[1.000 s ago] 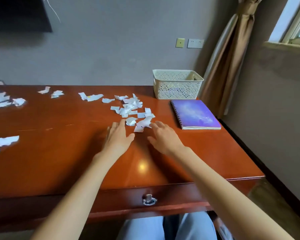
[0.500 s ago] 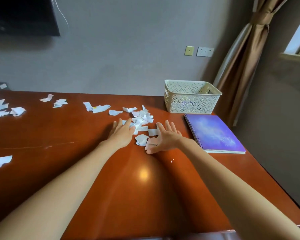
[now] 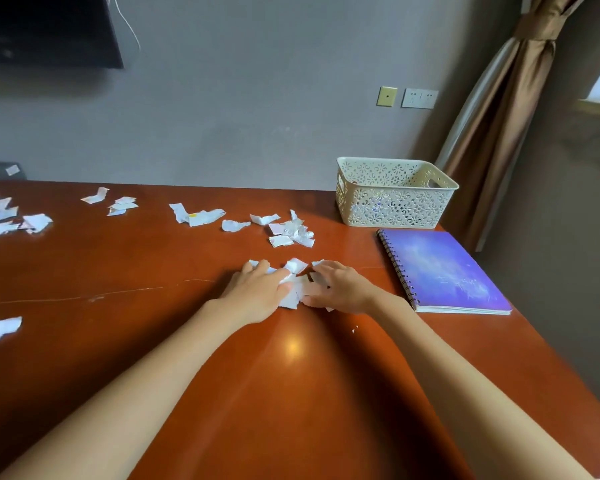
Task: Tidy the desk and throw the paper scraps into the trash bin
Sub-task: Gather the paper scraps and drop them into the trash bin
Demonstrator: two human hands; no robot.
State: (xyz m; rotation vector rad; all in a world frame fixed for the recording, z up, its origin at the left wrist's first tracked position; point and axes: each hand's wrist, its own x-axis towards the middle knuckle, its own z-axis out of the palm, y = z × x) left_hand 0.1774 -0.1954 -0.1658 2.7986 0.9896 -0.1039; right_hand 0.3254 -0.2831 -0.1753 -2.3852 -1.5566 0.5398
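White paper scraps lie scattered over the red-brown wooden desk (image 3: 125,341). A small heap of scraps (image 3: 294,265) is squeezed between my two hands at the desk's middle. My left hand (image 3: 257,292) rests palm down with its fingers curled over the heap's left side. My right hand (image 3: 342,289) curls over the right side, with scraps under its fingers. A second cluster of scraps (image 3: 291,233) lies just beyond the hands. More scraps (image 3: 201,216) run along the back and the left edge (image 3: 0,329). No trash bin shows.
A cream lattice basket (image 3: 395,192) stands at the back right corner of the desk. A purple spiral notebook (image 3: 440,268) lies to the right of my right hand. A brown curtain (image 3: 499,116) hangs beyond the desk's right end. The grey wall sits right behind the desk.
Both hands reached forward into the scraps and then drew together toward me, raking a heap between them. Their fingers went from spread flat to curled.
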